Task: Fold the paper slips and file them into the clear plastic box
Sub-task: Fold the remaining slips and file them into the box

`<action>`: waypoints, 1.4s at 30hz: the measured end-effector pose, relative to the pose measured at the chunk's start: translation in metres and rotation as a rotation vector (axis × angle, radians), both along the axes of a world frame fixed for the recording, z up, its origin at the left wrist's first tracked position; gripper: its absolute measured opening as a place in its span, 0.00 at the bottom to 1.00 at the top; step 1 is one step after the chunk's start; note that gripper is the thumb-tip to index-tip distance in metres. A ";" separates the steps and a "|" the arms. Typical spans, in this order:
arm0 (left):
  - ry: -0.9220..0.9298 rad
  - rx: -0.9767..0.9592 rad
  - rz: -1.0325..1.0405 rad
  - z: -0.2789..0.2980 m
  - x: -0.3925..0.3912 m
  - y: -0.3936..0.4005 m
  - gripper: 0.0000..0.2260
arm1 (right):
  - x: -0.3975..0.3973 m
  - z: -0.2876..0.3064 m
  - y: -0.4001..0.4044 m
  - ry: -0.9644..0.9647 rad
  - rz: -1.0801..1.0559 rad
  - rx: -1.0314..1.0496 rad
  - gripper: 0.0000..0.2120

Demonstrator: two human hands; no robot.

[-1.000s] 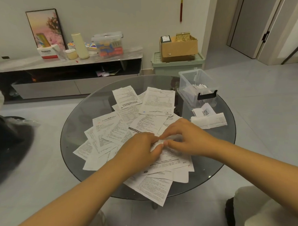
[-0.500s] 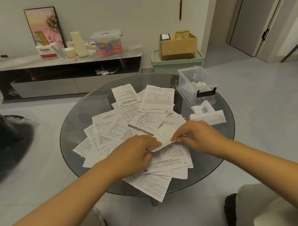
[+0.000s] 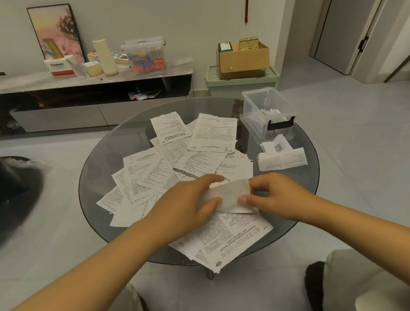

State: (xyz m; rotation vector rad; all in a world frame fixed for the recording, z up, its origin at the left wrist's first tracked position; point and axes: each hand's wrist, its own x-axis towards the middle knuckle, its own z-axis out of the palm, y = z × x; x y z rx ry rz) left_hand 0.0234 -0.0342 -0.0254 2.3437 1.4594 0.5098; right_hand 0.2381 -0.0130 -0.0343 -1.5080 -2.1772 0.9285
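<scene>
"Panasonic" on the white and red box [image 3: 61, 66] on the sideboard, QR code on a small slip [image 3: 278, 147], printed sheets' text too small to read

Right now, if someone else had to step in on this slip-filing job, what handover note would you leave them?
Left hand and right hand pinch opposite ends of one folded slip just above the pile.
Loose unfolded slips are spread over the round glass table.
Clear plastic box, far right on the table, lid off, already holds some filed slips.
Small stack of folded slips lies in front of the box.
Left: file the held slip, then fold and file the rest.
</scene>
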 end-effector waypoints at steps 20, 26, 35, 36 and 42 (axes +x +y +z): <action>0.124 0.142 0.019 -0.021 0.021 0.003 0.18 | -0.007 -0.010 -0.006 -0.019 -0.197 0.094 0.13; 0.119 0.044 -0.059 -0.022 0.020 0.004 0.29 | -0.004 0.005 -0.009 0.002 -0.120 -0.123 0.13; 0.117 0.005 -0.072 -0.016 0.020 0.007 0.15 | 0.002 0.003 -0.001 -0.059 -0.047 -0.065 0.07; 0.087 -0.016 -0.039 -0.016 0.021 0.008 0.12 | 0.001 -0.001 0.002 -0.076 -0.072 -0.035 0.09; -0.038 -0.115 0.144 -0.017 0.027 0.015 0.14 | -0.010 -0.010 0.011 -0.112 -0.177 0.082 0.14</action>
